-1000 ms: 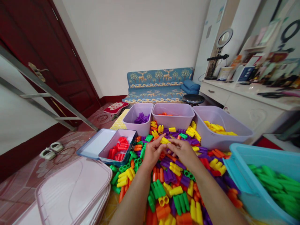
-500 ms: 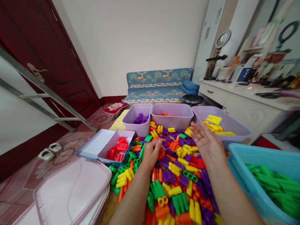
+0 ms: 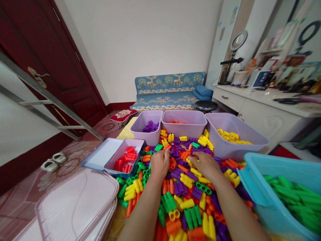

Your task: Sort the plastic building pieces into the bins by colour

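Note:
Over a heap of coloured plastic tube-shaped blocks [image 3: 187, 180], both my hands are low. My left hand [image 3: 159, 164] has its fingers curled together at the heap's left middle, beside an orange block [image 3: 167, 147]; whatever lies inside the fingers is hidden. To the right, my right hand [image 3: 206, 164] reaches inward with bent fingers somewhat apart, their tips touching or just over yellow blocks [image 3: 192, 162]. Behind the hands stand a lilac bin of purple blocks [image 3: 150, 127], one with orange blocks [image 3: 176, 122], and one with yellow blocks [image 3: 232, 137].
A turquoise bin [image 3: 258, 187] with green blocks is at the right. To the left are a small box of red blocks [image 3: 129, 160] and stacked pale lids [image 3: 77, 201]. A blue patterned sofa [image 3: 168, 90], metal ladder [image 3: 47, 97] and white dresser [image 3: 268, 113] stand around.
A yellow block that was above the right lilac bin is now down among the yellow ones. My right hand has moved from near that bin down and left to the heap. My left hand shifted slightly left.

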Tool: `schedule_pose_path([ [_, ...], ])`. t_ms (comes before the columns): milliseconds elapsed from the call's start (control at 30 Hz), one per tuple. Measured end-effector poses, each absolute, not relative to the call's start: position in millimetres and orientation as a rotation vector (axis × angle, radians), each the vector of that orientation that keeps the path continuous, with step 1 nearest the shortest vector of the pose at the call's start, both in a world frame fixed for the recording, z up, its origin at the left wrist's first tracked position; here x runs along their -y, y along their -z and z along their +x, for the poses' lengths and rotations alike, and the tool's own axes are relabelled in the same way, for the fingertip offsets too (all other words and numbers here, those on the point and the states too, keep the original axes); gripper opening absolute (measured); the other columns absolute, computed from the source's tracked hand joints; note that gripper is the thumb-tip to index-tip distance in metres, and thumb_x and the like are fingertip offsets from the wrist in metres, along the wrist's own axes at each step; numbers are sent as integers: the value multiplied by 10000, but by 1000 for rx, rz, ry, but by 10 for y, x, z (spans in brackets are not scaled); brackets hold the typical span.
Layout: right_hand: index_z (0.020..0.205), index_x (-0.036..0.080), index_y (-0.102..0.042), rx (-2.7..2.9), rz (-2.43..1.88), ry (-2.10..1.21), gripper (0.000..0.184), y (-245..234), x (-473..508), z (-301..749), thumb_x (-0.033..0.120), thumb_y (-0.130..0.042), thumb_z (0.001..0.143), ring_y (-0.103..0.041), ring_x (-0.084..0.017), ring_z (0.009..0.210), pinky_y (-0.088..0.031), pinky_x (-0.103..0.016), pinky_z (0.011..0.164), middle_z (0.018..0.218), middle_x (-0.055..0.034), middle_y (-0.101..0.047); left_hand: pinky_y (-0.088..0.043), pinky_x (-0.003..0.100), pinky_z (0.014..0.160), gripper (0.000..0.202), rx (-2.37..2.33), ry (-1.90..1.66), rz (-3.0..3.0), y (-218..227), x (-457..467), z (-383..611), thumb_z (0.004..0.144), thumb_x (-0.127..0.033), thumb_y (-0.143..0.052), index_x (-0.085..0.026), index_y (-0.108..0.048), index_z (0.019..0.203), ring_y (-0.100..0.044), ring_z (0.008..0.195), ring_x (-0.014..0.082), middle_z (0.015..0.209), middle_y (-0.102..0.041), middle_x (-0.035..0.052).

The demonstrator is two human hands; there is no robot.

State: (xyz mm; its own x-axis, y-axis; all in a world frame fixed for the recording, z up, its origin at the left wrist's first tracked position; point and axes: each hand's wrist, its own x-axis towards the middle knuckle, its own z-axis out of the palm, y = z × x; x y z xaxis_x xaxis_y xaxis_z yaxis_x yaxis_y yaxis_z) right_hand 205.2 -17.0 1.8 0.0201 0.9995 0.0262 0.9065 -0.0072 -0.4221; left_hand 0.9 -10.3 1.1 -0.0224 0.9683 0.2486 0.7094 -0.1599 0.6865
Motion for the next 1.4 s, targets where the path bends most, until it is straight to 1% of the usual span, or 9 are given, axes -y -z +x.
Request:
schedule_pose_path([
  [100, 1290, 135, -557, 2011, -1820, -451, 466, 47, 142, 1983, 353, -447, 892, -558, -279, 1184, -395, -418, 1010, 1269, -157, -609, -476, 268, 760, 425, -1654, -919, 1972, 13, 89, 13, 951, -374, -329, -219, -713, 1045, -683, 897, 192, 949, -748, 65],
  [200, 1360, 139, -483, 2019, -1678, -576, 498, 90, 123, 1964, 279, -433, 885, -517, -254, 1239, -365, -411, 1048, 1348, -140, -550, -481, 300, 846, 407, -1544, -899, 2045, 49, 71, 6, 942, -370, -348, -240, -647, 1186, -666, 988, 207, 1041, -732, 54],
  [400, 1283, 194, -563, 1933, -1394, -726, 459, 15, 160, 1892, 211, -472, 834, -536, -232, 1214, -371, -416, 1053, 1306, -86, -593, -452, 308, 974, 408, -1219, -998, 2026, 112, 48, -6, 902, -306, -440, -217, -574, 1277, -614, 1108, 198, 1210, -663, 40],
  [567, 1246, 239, -583, 1758, -1163, -931, 466, -76, 195, 1764, 210, -543, 783, -576, -224, 1150, -430, -411, 1004, 1258, -52, -622, -514, 319, 857, 443, -1112, -1059, 1857, 97, 69, 9, 846, -251, -526, -163, -566, 1278, -663, 947, 203, 1062, -715, 65],
  [700, 1237, 224, -573, 1655, -1088, -1058, 480, -111, 202, 1726, 210, -569, 757, -604, -215, 1100, -474, -382, 948, 1190, -59, -645, -505, 317, 872, 418, -1057, -1163, 1748, 62, 87, 25, 822, -224, -559, -134, -601, 1228, -657, 951, 202, 1074, -708, 85],
  [900, 1268, 194, -501, 1618, -1098, -1131, 510, -122, 222, 1715, 252, -585, 768, -635, -199, 1016, -502, -352, 868, 1082, -74, -670, -490, 296, 856, 321, -1070, -1230, 1700, 20, 89, 18, 880, -304, -500, -145, -674, 1099, -650, 954, 199, 1059, -716, 68],
  [1033, 1261, 168, -506, 1647, -1230, -1057, 502, -117, 214, 1803, 272, -572, 774, -655, -182, 871, -513, -329, 785, 963, -69, -678, -474, 258, 746, 345, -1286, -1334, 1695, 15, 67, -9, 909, -348, -436, -136, -707, 928, -645, 818, 177, 853, -723, 42],
  [1167, 1152, 157, -608, 1759, -1379, -931, 432, -130, 218, 2009, 332, -622, 758, -651, -203, 896, -509, -327, 795, 994, -93, -686, -426, 234, 589, 409, -1462, -1357, 1656, 32, 59, -22, 915, -405, -402, -130, -692, 830, -574, 567, 140, 569, -609, -4],
  [1400, 1115, 227, -666, 2065, -1598, -838, 465, -243, 342, 2138, 443, -690, 704, -648, -199, 723, -466, -264, 619, 804, -33, -708, -396, 230, 550, 450, -1535, -1293, 1692, 28, 79, 2, 916, -454, -376, -149, -702, 859, -562, 538, 144, 525, -576, -10],
])
